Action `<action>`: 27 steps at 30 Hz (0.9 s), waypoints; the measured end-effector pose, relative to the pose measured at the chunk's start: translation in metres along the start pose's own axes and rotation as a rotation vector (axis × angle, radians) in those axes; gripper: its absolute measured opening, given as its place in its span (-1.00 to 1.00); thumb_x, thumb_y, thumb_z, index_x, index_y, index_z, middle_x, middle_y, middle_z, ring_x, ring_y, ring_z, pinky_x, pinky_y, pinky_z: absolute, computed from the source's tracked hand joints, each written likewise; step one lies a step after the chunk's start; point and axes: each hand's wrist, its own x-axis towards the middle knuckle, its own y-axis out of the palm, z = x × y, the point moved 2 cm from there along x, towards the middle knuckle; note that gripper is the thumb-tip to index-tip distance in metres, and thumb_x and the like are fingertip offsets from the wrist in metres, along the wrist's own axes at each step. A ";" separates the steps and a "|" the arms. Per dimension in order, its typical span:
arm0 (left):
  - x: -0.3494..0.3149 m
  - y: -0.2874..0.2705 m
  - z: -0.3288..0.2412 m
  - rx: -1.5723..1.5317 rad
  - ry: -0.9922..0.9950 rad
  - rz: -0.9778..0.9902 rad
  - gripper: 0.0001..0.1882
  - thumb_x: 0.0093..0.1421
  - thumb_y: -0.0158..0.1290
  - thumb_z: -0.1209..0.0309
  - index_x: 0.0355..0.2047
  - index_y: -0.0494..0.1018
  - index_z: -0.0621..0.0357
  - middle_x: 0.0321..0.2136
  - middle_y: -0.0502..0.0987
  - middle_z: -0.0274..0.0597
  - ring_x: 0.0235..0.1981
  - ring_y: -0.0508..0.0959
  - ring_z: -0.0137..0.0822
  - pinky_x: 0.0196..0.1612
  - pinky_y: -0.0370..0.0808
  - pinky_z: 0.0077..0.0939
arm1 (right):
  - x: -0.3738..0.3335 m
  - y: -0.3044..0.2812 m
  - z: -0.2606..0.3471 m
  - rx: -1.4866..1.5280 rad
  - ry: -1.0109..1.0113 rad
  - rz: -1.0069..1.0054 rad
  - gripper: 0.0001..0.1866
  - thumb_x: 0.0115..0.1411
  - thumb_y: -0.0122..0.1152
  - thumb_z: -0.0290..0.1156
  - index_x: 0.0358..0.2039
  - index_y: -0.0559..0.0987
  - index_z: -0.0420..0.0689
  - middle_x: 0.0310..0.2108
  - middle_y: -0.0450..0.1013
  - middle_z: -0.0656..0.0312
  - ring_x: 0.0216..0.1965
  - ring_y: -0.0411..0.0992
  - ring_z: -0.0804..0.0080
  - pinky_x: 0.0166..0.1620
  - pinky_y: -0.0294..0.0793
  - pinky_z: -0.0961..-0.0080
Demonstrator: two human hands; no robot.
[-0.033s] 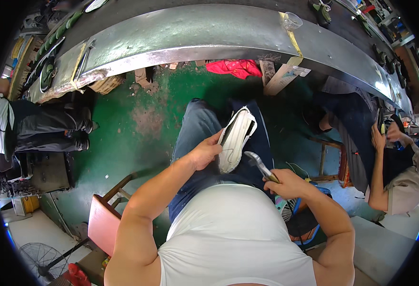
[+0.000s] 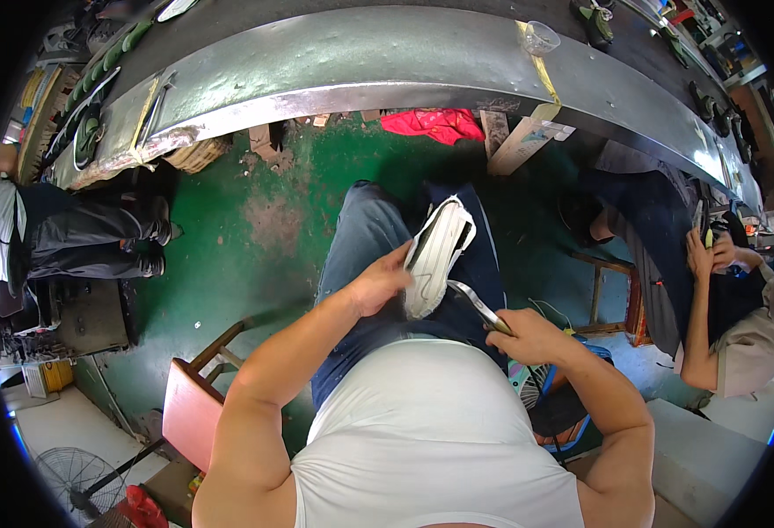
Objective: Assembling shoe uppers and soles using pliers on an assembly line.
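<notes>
Elbows (image 2: pixel 255 383) bent; left hand (image 2: pixel 382 283) clasping shoe (image 2: pixel 441 255), seemingly

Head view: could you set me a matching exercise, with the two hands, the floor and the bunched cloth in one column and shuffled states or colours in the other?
1. Left hand
2. Right hand
3. Floor
4. Bunched cloth

A. Red
B. Closed around the handle of a metal tool
C. Mostly green
D. Holding a white shoe-shaped piece at its left side

Pairs: 1-D, 2-B, 3-C, 4-A
</notes>
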 end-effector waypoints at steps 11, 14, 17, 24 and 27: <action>0.001 0.002 0.054 0.241 0.182 -0.142 -0.06 0.14 0.07 0.67 0.44 -0.19 0.32 0.34 0.19 0.06 0.35 0.22 -0.23 0.39 0.10 -0.43 | 0.050 -0.009 0.045 -0.906 -0.524 -0.486 -0.42 0.01 0.17 -0.54 0.06 0.36 -0.56 -0.19 0.49 -0.10 -0.16 0.49 -0.04 -0.06 0.52 0.19; -0.002 0.005 0.058 0.129 0.193 -0.141 -0.03 0.11 0.04 0.68 0.45 -0.24 0.34 0.35 0.17 0.10 0.35 0.21 -0.21 0.39 0.08 -0.43 | 0.051 -0.025 0.080 -1.045 -0.371 -0.406 -0.54 0.03 0.17 -0.52 -0.04 0.47 -0.49 -0.22 0.52 -0.13 -0.16 0.52 -0.03 -0.11 0.54 0.20; -0.003 0.001 0.063 -0.179 0.179 -0.103 -0.10 0.15 0.00 0.57 0.46 -0.16 0.21 0.35 0.19 -0.09 0.35 0.21 -0.24 0.39 0.07 -0.38 | 0.063 -0.037 0.093 -0.935 -0.094 0.274 -0.70 0.20 0.16 -0.37 -0.16 0.52 -0.36 -0.27 0.54 -0.12 -0.16 0.53 -0.08 -0.11 0.51 0.09; 0.014 0.010 0.052 -0.462 0.107 -0.603 -0.31 0.49 -0.41 -0.03 0.39 0.09 0.27 0.33 0.26 -0.02 0.32 0.28 -0.22 0.34 0.19 -0.34 | 0.086 -0.007 0.041 -0.526 -0.361 -0.053 -0.71 0.18 0.19 -0.29 -0.26 0.53 -0.29 -0.40 0.54 -0.17 -0.28 0.52 -0.21 -0.15 0.50 -0.02; 0.035 0.001 0.059 -0.180 0.157 -0.803 -0.36 0.50 -0.37 0.02 0.31 0.25 0.30 0.23 0.40 0.03 0.26 0.37 -0.19 0.30 0.24 -0.39 | 0.081 0.028 0.032 -0.311 -0.329 -0.257 -0.71 0.19 0.19 -0.27 -0.22 0.52 -0.25 -0.33 0.54 -0.17 -0.24 0.52 -0.20 -0.12 0.49 0.00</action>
